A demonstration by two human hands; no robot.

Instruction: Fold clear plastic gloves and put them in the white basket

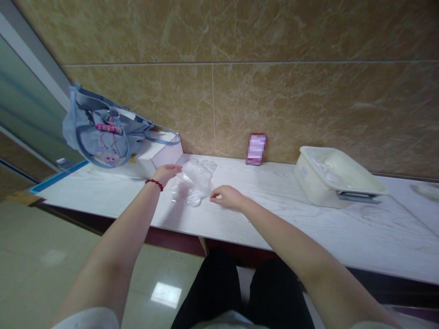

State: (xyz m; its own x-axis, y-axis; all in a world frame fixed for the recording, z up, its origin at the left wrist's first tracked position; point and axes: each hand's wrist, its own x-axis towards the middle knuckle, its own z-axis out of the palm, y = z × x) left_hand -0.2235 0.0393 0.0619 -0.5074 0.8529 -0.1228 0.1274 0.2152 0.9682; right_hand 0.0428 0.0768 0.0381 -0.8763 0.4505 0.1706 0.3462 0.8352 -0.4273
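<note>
1. Head cam: L hand (pixel 167 174) is at the L edge of crumpled clear plastic (pixel 197 180), fingers partly extended; can't tell if they grip it.
2. R hand (pixel 227 197) is at the plastic's R edge, fingers curled, thumb + index tips close tog.; can't tell if the plastic is pinched btwn them.
3. Clear plastic lies on the white counter (pixel 270 219), btwn both hands, back from the front edge.
4. Wide stretch of counter shows btwn R hand & cream tub (pixel 317 185); a strip also runs along the front edge, below the plastic.
5. Pixelated purple item (pixel 256 149) stands upright at the back edge, nr the wall (pixel 274 100).
6. L side is tighter: white box (pixel 164 155) w/ blue bag (pixel 103 132) on it, just beside L hand.
7. Tub sits well to R, grey handle (pixel 358 197) facing front.
</note>
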